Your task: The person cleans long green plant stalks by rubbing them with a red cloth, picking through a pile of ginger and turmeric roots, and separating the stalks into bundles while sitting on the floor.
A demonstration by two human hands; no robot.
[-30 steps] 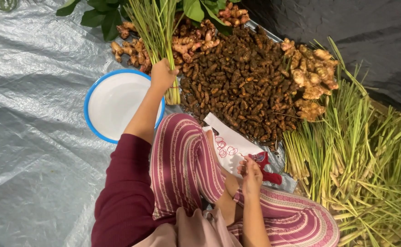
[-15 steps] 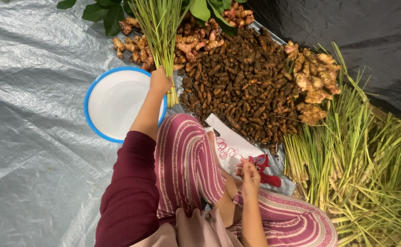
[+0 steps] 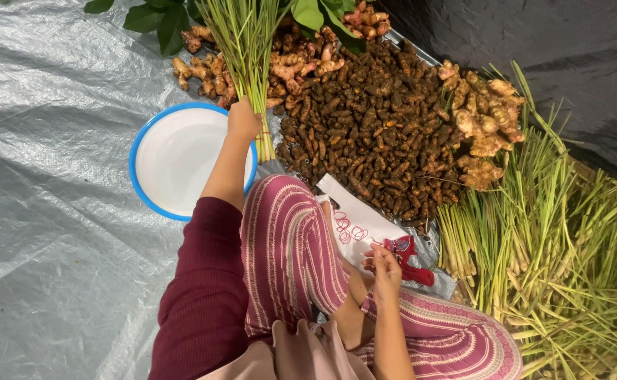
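while the left hand (image 3: 243, 121) is clamped around a bundle of long green lemongrass stalks (image 3: 246, 63) just above the round white basin with a blue rim (image 3: 181, 158), the right hand (image 3: 386, 266) pinches a small red rubber band (image 3: 401, 248) beside a white plastic bag (image 3: 359, 226), near the heap of dark brown turmeric roots (image 3: 372, 127).
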